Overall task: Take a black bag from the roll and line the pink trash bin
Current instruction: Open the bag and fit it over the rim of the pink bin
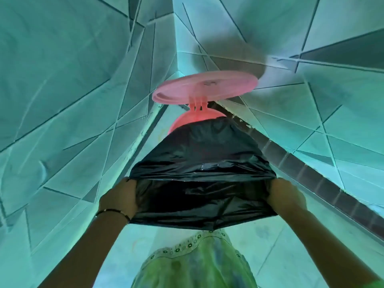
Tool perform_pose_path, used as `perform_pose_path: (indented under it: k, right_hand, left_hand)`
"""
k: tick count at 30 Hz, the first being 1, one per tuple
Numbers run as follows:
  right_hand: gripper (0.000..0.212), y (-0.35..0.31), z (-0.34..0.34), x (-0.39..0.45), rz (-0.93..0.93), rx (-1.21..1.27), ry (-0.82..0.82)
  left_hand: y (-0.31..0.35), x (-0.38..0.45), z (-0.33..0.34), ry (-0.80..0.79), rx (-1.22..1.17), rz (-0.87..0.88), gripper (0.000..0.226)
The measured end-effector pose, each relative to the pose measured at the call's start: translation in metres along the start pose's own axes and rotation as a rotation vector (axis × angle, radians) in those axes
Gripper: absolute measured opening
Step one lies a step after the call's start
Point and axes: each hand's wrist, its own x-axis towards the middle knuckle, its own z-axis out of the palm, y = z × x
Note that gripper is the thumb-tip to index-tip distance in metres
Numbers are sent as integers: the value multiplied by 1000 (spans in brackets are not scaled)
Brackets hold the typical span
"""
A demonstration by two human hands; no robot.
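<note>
Both hands, left hand (119, 197) and right hand (285, 196), grip the black bag (202, 175), already stretched over the pink trash bin (187, 121); only tucking remains.

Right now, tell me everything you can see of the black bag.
The black bag is thin, glossy plastic, creased and wrinkled, catching pale highlights along its folds. It is stretched wide between the left hand and the right hand, each gripping one side of it. Its far part drapes over the pink trash bin, hiding most of the bin; only a pink curve shows beyond it, below the bin's raised lid. Its near edge hangs loose above the person's green garment.
</note>
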Motion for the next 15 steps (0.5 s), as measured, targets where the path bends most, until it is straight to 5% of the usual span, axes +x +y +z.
perform_pose_path:
  k: [5, 7, 12, 15]
  right_hand:
    - [21, -20, 16, 20, 45, 221, 133]
    - [24, -43, 21, 18, -114, 152, 136]
    - [87, -111, 42, 2, -722, -31, 34]
    - [92, -137, 53, 6, -894, -58, -65]
  left_hand:
    - [31, 22, 17, 84, -59, 88, 29]
    - [39, 36, 20, 148, -122, 45, 33]
    - [38, 72, 22, 253, -320, -217, 39]
    - [35, 85, 28, 262, -379, -254, 41]
